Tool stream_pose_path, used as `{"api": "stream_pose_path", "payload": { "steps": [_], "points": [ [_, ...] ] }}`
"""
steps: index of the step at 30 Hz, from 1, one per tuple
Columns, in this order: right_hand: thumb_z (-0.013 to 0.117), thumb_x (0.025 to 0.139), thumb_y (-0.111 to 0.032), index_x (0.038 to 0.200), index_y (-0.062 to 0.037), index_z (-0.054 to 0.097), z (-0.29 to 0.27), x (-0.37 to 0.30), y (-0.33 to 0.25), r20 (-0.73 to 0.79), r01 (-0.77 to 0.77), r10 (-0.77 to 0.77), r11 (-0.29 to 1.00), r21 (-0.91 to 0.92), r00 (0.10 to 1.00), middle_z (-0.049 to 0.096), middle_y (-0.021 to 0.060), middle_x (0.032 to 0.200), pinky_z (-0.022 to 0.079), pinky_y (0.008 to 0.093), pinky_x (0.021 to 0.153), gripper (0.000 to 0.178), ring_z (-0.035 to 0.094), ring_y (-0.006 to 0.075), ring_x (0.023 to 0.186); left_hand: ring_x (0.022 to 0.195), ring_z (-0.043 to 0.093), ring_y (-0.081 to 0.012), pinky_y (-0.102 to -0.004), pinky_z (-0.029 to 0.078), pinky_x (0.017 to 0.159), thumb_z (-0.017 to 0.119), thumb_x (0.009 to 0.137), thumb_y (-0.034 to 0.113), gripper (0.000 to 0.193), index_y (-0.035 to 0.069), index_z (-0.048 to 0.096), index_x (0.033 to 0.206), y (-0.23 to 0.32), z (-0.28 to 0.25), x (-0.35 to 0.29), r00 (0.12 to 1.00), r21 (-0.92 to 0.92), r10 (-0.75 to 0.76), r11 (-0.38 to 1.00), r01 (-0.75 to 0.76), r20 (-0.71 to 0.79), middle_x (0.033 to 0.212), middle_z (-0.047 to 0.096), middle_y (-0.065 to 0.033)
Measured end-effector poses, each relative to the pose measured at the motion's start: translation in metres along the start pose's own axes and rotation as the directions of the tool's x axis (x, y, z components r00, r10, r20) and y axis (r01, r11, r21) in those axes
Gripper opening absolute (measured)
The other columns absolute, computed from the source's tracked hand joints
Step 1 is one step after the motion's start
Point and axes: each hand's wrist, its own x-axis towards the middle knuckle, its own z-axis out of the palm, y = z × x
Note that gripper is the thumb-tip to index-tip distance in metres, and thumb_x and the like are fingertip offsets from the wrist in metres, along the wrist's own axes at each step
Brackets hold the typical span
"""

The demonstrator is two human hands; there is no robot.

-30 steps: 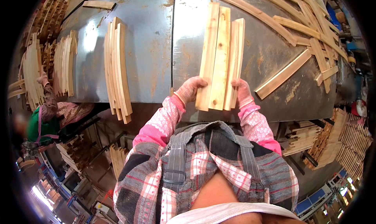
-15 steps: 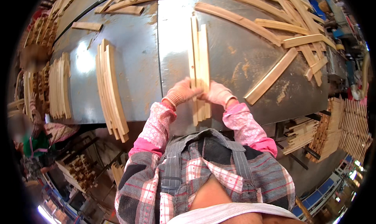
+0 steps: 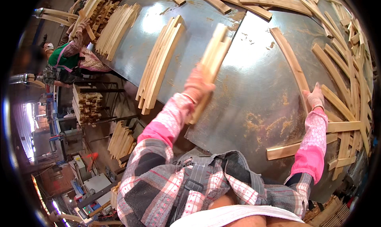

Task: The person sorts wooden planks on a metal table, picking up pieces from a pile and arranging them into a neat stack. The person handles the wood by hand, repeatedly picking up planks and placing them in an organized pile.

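My left hand (image 3: 197, 85), in a pinkish knit glove and smeared by motion, is closed around a small bundle of pale wooden strips (image 3: 214, 54) lying side by side on the metal table. My right hand (image 3: 315, 97), gloved alike, is stretched out to the right. Its thumb reaches the edge of a long curved wooden strip (image 3: 291, 62), and its fingers extend away from me, not wrapped around it. Left of my left hand lies another row of wooden strips (image 3: 160, 64), set close together.
The metal table (image 3: 254, 96) carries sawdust patches. Loose strips (image 3: 351, 80) lie crisscrossed along its right side, others (image 3: 274, 4) at the far edge. A further stack (image 3: 118, 30) stands at the left, near a co-worker in green (image 3: 59, 58) holding wood. Racks with strips (image 3: 121, 141) are below the table edge.
My view has turned to the left. My right hand has left the bundle and moved right to the long curved strip. My left hand stays on the bundle, which now tilts and sits nearer the left row.
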Motion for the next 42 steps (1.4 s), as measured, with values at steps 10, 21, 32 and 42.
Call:
{"api": "stream_pose_path", "payload": {
  "steps": [10,21,32,42],
  "points": [
    [0.073,0.091,-0.018,0.136,-0.0020,0.060,-0.002,-0.134,-0.183,0.374,-0.070,-0.282,0.710,0.701,0.884,0.070,0.0180,0.122,0.054,0.0401,0.096,0.049,0.068,0.0275,0.107,0.126,0.055,-0.0356,-0.0469,0.049,0.103,0.080,0.079,0.041,0.088,0.004,0.043,0.150,-0.124,-0.067,0.040,0.975,0.544,-0.160,0.810,0.219,-0.154,0.138,0.054,-0.0164],
    [0.064,0.088,-0.039,0.129,-0.0015,0.066,0.055,-0.244,-0.453,0.512,0.285,-0.768,0.626,0.725,0.385,0.066,0.0263,0.129,0.048,0.0470,0.107,0.055,0.063,0.0407,0.122,0.144,0.038,-0.0425,-0.0467,0.030,0.122,0.080,0.077,0.042,0.097,-0.001,0.040,0.153,-0.130,-0.046,0.044,0.958,0.503,0.281,0.836,-0.218,-0.050,0.156,0.042,-0.0232],
    [0.086,0.078,-0.032,0.142,0.0001,0.043,0.000,-0.175,-0.031,-0.047,-0.646,0.737,0.620,0.445,0.675,0.055,0.0247,0.137,0.050,0.0431,0.106,0.083,0.058,0.0369,0.126,0.136,0.050,-0.0414,-0.0453,0.041,0.114,0.080,0.080,0.022,0.069,-0.003,0.054,0.139,-0.011,0.021,0.063,0.744,0.199,0.604,0.797,-0.571,-0.285,0.142,0.056,-0.0241],
    [0.079,0.076,-0.026,0.157,-0.0032,0.029,0.044,-0.308,0.036,0.074,-0.440,0.693,0.367,0.820,0.717,0.052,0.0258,0.145,0.047,0.0451,0.110,0.098,0.056,0.0405,0.129,0.131,0.053,-0.0397,-0.0465,0.045,0.109,0.078,0.081,0.025,0.066,0.001,0.054,0.138,0.376,0.124,0.086,0.497,0.016,0.867,0.498,-0.867,-0.029,0.141,0.056,-0.0226]
  ]
}}
